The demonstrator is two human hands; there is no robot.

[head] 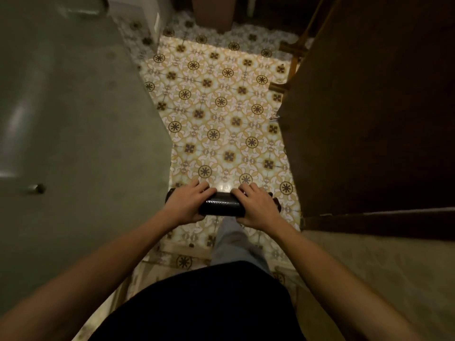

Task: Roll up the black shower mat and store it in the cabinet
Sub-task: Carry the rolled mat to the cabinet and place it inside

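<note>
The black shower mat (222,205) is a tight roll held level in front of me, above the patterned floor. My left hand (188,201) grips its left end, fingers curled over the top and thumb underneath. My right hand (256,205) grips the right end the same way. Only the middle of the roll and both tips show between and beside my hands.
A grey-green panel with a small knob (37,188) fills the left side. A dark brown wooden door (369,119) stands on the right. Between them runs a narrow strip of yellow patterned tile floor (221,107). My leg and dark shirt are below.
</note>
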